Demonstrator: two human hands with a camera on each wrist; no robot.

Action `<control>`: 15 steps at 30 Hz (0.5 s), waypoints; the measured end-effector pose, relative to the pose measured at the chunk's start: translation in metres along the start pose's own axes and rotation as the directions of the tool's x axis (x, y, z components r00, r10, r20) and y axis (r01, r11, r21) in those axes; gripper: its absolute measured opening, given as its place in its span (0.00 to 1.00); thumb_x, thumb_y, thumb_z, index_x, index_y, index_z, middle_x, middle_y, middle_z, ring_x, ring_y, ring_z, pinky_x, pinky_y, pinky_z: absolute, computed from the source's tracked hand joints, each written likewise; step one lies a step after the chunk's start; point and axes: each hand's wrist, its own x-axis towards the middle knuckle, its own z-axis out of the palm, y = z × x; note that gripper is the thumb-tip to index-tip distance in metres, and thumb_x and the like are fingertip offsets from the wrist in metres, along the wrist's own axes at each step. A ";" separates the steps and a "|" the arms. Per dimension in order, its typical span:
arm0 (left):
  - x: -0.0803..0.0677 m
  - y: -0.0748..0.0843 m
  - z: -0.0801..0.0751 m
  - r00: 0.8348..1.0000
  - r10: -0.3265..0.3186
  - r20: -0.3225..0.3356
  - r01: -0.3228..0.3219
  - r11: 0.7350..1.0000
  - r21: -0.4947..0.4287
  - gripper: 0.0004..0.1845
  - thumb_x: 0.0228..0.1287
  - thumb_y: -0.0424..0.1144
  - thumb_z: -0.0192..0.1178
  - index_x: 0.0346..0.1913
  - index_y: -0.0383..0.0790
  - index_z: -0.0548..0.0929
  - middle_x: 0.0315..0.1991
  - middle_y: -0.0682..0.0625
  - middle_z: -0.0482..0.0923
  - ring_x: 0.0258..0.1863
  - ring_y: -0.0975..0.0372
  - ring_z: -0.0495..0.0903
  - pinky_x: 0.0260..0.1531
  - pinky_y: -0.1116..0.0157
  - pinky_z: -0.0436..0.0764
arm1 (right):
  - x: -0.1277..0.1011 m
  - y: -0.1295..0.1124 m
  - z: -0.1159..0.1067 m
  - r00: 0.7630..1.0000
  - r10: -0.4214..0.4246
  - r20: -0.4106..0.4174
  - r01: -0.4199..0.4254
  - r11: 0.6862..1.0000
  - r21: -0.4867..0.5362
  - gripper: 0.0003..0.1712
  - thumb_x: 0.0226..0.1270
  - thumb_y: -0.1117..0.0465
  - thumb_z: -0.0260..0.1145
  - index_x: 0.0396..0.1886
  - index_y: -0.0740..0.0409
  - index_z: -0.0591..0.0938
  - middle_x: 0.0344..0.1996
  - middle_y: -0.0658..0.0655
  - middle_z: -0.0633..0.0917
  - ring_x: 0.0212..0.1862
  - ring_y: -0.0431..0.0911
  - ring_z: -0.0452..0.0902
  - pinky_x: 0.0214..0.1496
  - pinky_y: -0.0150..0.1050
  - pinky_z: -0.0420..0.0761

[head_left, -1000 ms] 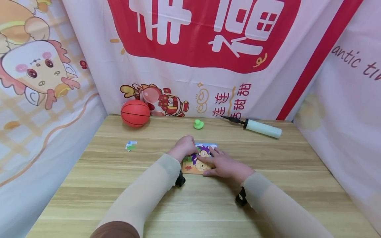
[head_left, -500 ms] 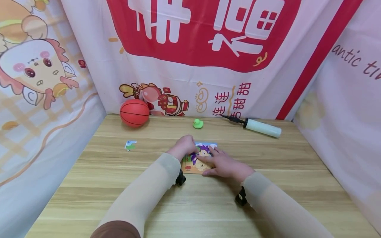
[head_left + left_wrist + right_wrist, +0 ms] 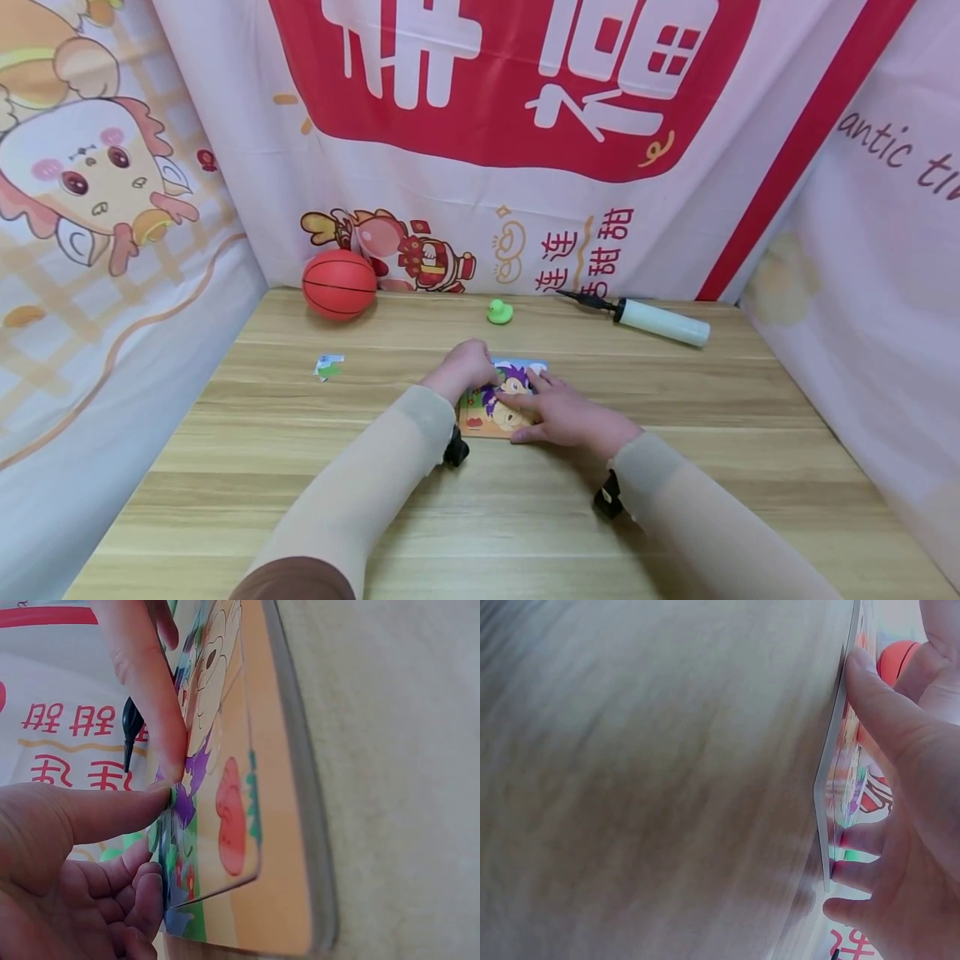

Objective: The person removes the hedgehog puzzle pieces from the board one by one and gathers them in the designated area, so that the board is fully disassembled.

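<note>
A jigsaw puzzle board (image 3: 486,427) with a purple-haired cartoon figure lies flat at the middle of the table. My left hand (image 3: 467,367) is over its upper left part. In the left wrist view, the left thumb and curled fingers pinch a small greenish puzzle piece (image 3: 154,837) at the picture's surface, mostly covered by the hand. My right hand (image 3: 566,412) rests with spread fingers on the board's right side. Its index finger touches the picture beside the left thumb, and the right thumb lies at the board's near edge.
Loose puzzle pieces (image 3: 328,367) lie on the table to the left. Along the back stand a red ball (image 3: 340,286), a green toy duck (image 3: 499,313) and a white hand pump (image 3: 663,323). Printed cloth (image 3: 442,179) hangs behind the table and at both sides.
</note>
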 end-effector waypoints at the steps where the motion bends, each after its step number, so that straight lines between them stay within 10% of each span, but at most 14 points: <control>1: -0.001 0.000 0.000 1.000 0.003 -0.002 -0.003 1.000 -0.010 0.13 0.58 0.43 0.71 0.38 0.42 0.78 0.36 0.47 0.77 0.35 0.55 0.76 0.36 0.58 0.75 | 0.000 0.000 0.000 1.000 -0.003 -0.002 0.003 1.000 -0.002 0.39 0.60 0.29 0.60 0.72 0.19 0.62 0.77 0.64 0.46 0.75 0.66 0.37 0.70 0.64 0.48; 15: 0.001 0.001 -0.002 0.998 0.022 -0.059 -0.031 0.989 -0.147 0.07 0.61 0.36 0.66 0.37 0.37 0.80 0.35 0.46 0.78 0.37 0.55 0.78 0.41 0.57 0.78 | -0.001 0.000 0.000 1.000 -0.011 -0.011 0.011 1.000 -0.023 0.40 0.61 0.29 0.60 0.73 0.20 0.61 0.77 0.64 0.46 0.75 0.66 0.39 0.71 0.63 0.47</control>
